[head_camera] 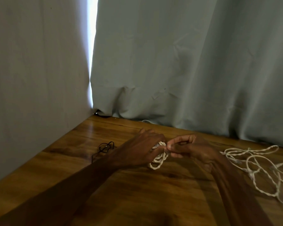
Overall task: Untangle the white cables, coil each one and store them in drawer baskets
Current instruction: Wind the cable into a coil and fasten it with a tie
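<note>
My left hand (pixel 143 148) grips a small coil of white twisted cable (pixel 158 160) above the wooden table; loops of the coil hang below the fingers. Right beside it, my right hand (pixel 191 150) pinches the cable's end between thumb and fingers, touching the coil. To the right, a loose tangle of white cables (pixel 258 167) lies spread on the table and runs off the right edge of the view. No drawer basket is in view.
A thin black cord (pixel 104 146) lies bunched on the wooden table (pixel 153 193) left of my left hand. A grey wall stands at the left and a pale curtain (pixel 186 62) hangs along the table's back edge.
</note>
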Demonstrator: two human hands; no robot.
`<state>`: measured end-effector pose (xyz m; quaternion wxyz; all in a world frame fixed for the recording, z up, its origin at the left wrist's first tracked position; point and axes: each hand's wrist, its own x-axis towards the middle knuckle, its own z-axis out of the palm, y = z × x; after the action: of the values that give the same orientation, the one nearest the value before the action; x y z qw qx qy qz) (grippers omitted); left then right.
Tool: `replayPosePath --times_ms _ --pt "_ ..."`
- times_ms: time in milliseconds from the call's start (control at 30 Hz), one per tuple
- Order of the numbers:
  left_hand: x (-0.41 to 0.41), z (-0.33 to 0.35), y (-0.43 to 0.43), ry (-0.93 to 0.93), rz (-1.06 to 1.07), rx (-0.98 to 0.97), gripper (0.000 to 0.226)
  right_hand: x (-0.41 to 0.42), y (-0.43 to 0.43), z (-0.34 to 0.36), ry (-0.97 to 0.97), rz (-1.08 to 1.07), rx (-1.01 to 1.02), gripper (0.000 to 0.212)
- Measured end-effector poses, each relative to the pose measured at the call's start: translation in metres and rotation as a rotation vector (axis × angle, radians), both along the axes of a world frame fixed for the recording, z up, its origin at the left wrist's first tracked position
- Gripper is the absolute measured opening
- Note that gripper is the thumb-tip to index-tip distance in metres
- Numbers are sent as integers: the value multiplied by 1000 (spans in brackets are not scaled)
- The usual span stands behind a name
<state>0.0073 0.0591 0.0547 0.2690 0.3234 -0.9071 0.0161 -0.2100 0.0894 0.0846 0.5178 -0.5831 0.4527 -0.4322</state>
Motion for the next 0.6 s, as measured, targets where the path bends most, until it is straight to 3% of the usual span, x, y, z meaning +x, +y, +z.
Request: replayPosePath --times_ms 600 --pt "4 -3 -9 35 33 53 27 6 -6 0 227 -35 -187 9"
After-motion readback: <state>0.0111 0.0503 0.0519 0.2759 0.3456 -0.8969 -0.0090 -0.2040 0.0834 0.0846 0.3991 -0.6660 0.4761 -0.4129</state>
